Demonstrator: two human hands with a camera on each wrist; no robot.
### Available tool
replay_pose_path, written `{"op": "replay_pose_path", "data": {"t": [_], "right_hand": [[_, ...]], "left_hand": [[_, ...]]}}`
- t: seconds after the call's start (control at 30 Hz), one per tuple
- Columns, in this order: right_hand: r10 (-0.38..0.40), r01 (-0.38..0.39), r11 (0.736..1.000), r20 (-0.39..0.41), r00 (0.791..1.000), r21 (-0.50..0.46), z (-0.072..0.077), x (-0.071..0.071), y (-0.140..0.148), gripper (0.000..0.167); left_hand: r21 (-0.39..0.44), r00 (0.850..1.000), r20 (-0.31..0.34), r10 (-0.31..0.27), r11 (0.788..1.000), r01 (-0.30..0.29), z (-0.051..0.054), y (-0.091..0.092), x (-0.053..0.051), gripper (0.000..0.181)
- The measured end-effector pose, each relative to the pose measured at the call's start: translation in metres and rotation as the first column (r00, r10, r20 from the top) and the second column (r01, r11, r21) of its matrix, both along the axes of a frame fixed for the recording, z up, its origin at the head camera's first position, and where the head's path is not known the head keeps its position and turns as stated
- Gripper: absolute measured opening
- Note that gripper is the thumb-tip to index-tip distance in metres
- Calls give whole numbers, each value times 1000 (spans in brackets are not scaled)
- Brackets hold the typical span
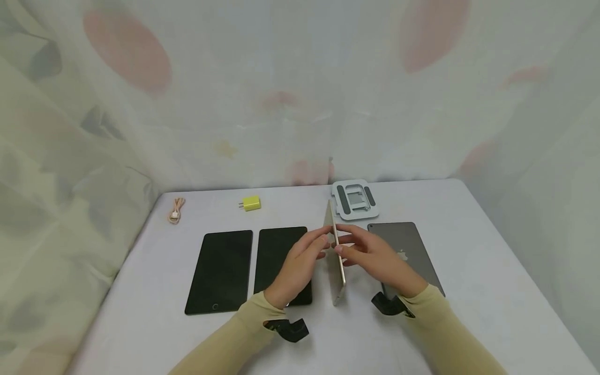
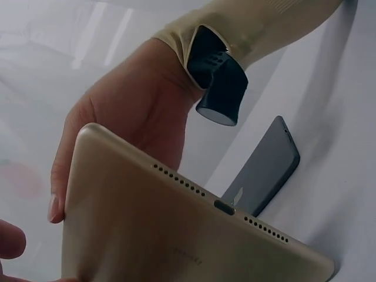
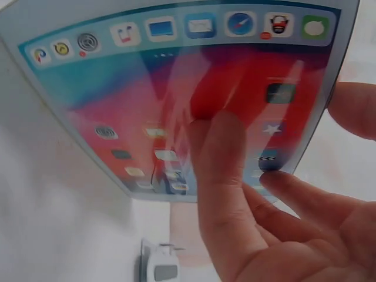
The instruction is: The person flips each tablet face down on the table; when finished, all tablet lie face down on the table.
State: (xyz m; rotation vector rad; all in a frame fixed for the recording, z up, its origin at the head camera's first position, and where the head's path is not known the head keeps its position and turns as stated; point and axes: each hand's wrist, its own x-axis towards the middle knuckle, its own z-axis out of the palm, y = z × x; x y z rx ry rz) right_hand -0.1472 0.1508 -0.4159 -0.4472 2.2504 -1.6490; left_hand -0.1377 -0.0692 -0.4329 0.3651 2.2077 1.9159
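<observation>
tablet (image 1: 337, 284) held on its side between two hands
it stands upright over the table (image 1: 361, 338), between a black tablet (image 1: 276, 250) and a gray tablet (image 1: 414, 252), lit screen toward the right. the right hand (image 1: 375, 256) pinches its upper edge; the left hand (image 1: 298, 263) has its fingers at the back, whether pinching i can't tell. a stand (image 1: 345, 211) sits near the far end.

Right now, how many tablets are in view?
4: a black-screened tablet at left; a second black tablet, partly covered by the left hand; a gray iPad, back up, partly covered by the right hand; a gold iPad roughly upright between both hands.
</observation>
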Motion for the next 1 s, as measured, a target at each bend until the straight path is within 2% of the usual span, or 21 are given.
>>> {"op": "replay_pose_path", "data": {"t": [0.13,0.3,0.57,0.73,1.0], "right_hand": [[-4,4,1000,-27,1000,3,4,1,8,63],[-18,19,1000,-52,999,17,4,1,19,60],[-43,45,998,-70,997,33,1,3,36,57],[-68,73,994,-63,996,82,2,5,47,58],[-95,101,986,-47,994,135,-6,3,51,58]], "left_hand": [[-14,998,43,-36,999,36,-3,0,0,47],[-33,987,133,-88,995,93,-6,2,0,56],[-121,969,226,-99,984,129,-10,3,-1,63],[-153,966,248,-79,981,119,-10,4,-2,64],[-177,969,238,-58,979,102,-12,2,-5,57]]}}
